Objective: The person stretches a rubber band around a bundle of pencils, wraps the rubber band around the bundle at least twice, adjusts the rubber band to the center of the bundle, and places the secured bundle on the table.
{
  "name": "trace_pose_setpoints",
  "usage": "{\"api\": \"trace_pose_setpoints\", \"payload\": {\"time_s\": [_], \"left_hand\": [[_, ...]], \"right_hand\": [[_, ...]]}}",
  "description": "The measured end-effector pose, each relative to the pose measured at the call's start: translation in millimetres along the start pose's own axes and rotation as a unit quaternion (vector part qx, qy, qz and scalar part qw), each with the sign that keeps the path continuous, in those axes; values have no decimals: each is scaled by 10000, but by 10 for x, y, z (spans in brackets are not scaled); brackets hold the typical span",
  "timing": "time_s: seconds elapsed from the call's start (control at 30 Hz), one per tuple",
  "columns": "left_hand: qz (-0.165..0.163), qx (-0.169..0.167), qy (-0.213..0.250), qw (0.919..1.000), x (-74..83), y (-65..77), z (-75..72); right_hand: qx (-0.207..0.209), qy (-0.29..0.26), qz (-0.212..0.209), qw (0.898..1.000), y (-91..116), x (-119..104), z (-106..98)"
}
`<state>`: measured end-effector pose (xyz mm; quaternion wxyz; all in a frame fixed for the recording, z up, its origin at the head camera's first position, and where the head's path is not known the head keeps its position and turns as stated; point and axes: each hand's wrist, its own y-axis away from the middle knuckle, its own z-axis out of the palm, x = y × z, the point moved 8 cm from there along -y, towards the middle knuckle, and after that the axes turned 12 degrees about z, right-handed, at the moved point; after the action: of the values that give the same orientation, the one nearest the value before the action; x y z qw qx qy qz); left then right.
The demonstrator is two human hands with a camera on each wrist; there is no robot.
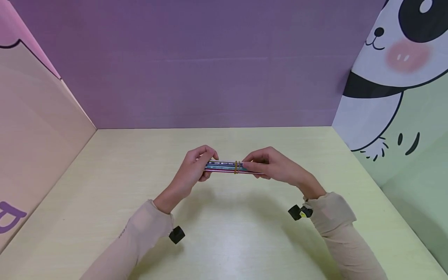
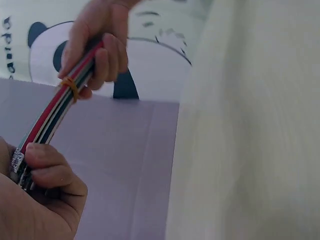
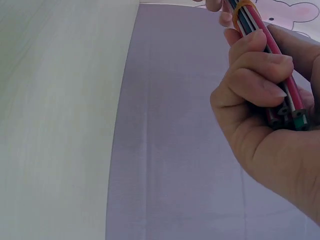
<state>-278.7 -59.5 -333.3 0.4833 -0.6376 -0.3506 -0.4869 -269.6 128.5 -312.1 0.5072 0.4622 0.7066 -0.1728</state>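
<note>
A bundle of pencils in several colours, red and dark ones among them, is held level above the table between both hands. A yellow-brown rubber band is wound around it, closer to the right hand's fingertips. My left hand grips the bundle's left end, fingers curled round it in the left wrist view. At the other end my right hand grips it, thumb in front. In the right wrist view the flat pencil ends show by the palm, below the curled fingers.
A pale wood-look table lies below the hands. Behind it stands a purple wall panel, with a pink panel on the left and a green panda-printed panel on the right. Small black devices sit at the wrists.
</note>
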Motion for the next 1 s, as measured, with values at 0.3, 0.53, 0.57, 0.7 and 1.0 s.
{"api": "trace_pose_setpoints", "payload": {"time_s": [0.3, 0.53, 0.57, 0.7, 1.0], "left_hand": [[1368, -739, -2693, 9504, 180, 3, -14], [2780, -1437, -5397, 7815, 220, 103, 227], [2929, -1390, -5582, 7637, 226, 108, 241], [3039, -1363, -5771, 7457, 195, 112, 245], [2116, -1855, -5087, 8137, -14, 65, 196]], "right_hand": [[219, 251, -21, 9994, -54, 82, -55], [-87, 294, 76, 9995, -92, 164, -31], [-142, 349, 75, 9993, -88, 157, -22], [-62, 942, 18, 9955, -37, 103, -41], [334, 2283, -185, 9728, 26, 160, -33]]}}
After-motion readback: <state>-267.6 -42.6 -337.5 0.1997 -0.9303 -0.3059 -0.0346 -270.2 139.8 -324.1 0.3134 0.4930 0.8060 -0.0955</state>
